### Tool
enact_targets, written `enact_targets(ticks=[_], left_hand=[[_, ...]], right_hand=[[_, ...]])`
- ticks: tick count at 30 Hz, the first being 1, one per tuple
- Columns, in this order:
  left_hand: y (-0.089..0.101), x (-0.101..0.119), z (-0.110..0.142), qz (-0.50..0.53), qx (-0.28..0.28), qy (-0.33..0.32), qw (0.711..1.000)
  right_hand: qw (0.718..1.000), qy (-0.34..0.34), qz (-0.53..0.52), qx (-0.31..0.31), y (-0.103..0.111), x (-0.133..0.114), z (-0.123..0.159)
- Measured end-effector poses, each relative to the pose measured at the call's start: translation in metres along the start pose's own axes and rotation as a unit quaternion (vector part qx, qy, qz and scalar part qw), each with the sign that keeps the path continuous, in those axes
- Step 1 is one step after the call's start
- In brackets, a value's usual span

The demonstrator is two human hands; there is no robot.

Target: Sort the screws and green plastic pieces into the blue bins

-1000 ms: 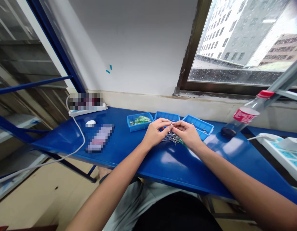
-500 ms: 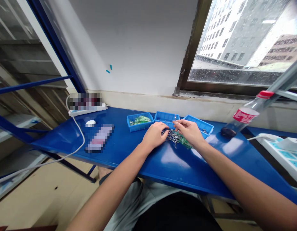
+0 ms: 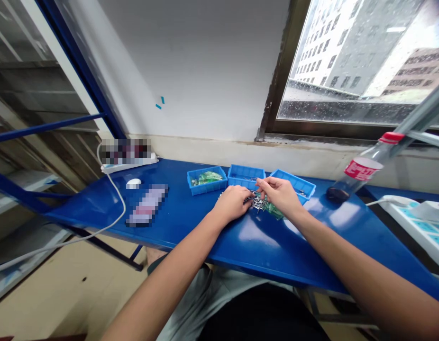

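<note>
On the blue worktop (image 3: 191, 218) we see a loose pile of thin metal pieces (image 3: 257, 203), between the two hands and nearer to the far edge than to the right edge. Green pieces (image 3: 274, 211) lie at the right side of this pile.

The left hand (image 3: 233, 202) is bent over the left part of the pile; thumb and forefinger stand a little apart, but we cannot tell if something is clamped under them. The right hand (image 3: 279, 193) has its fingertips drawn near one another, by the front of the middle blue box (image 3: 245, 182). Whether they pinch a thin piece, we cannot tell.

The left blue box (image 3: 208, 188), with green contents, and the right blue box (image 3: 297, 180) complete a row along the far edge. We think this row keeps small parts within reach and from rolling away. The pile sits before it, probably so that both hands can reach it equally. The bottle (image 3: 363, 169) stands toward the right edge, perhaps to be out of the way.
</note>
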State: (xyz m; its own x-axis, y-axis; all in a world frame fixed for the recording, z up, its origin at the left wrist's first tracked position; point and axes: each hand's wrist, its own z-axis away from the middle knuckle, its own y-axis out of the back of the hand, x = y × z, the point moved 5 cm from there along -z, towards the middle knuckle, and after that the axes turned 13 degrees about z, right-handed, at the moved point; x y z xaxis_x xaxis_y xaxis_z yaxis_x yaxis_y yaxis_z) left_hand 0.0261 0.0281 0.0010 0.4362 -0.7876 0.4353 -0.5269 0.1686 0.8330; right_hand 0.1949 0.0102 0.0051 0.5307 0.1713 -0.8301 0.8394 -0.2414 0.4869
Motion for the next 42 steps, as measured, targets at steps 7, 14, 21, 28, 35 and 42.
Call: enact_targets(ticks=[7, 14, 21, 28, 35, 42], left_hand=[[-0.002, 0.003, 0.000, 0.015, 0.024, -0.029, 0.999], [-0.004, -0.005, -0.006, 0.008, 0.017, -0.011, 1.000], [-0.001, -0.007, -0.007, 0.043, 0.043, -0.022, 0.998], [-0.004, -0.004, -0.009, 0.036, 0.019, -0.018, 0.999], [0.006, -0.007, -0.005, 0.064, 0.094, -0.019, 0.993], [0.031, -0.004, 0.001, 0.173, 0.216, 0.019, 0.961]], right_hand=[[1.000, 0.010, 0.008, -0.006, -0.001, -0.001, 0.001], [0.999, 0.009, 0.029, -0.011, -0.003, -0.002, 0.002], [0.998, 0.039, 0.055, 0.003, -0.002, -0.004, 0.004], [0.997, 0.039, 0.062, 0.001, -0.003, -0.005, 0.005], [0.995, 0.052, 0.081, 0.010, -0.002, -0.005, 0.005], [0.979, 0.139, 0.138, 0.055, -0.001, -0.015, 0.007]])
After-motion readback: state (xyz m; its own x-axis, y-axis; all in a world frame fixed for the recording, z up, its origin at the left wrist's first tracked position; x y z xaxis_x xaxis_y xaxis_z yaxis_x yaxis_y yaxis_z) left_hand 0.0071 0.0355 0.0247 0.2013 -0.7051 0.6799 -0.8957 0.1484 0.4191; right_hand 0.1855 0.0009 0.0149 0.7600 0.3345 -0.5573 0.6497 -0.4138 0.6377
